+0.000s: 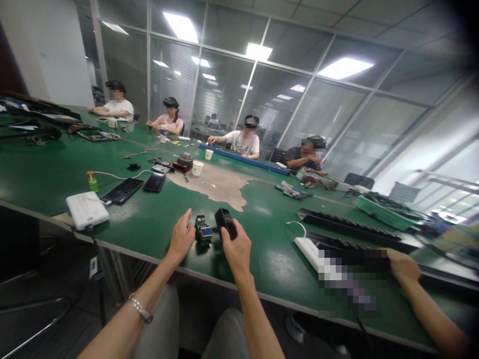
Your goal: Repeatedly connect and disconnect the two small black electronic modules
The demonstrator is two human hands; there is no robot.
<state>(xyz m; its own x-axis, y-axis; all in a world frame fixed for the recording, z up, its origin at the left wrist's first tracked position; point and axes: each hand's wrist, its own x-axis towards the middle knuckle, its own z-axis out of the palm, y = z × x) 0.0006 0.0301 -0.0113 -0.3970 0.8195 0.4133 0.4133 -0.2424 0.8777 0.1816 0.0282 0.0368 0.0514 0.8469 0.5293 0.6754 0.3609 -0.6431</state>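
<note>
My right hand is closed around a black plastic casing, holding it tilted just above the table. My left hand has its fingers curled together, and a small greyish bit shows at the fingertips; what it is I cannot make out. Between both hands a small green circuit board with a little bluish screen sits on the green table.
To the left lie a white power bank, a phone on a cable and a second phone. Paper cups stand farther back. At right, a co-worker's hand is by black strips. Several people sit across the table.
</note>
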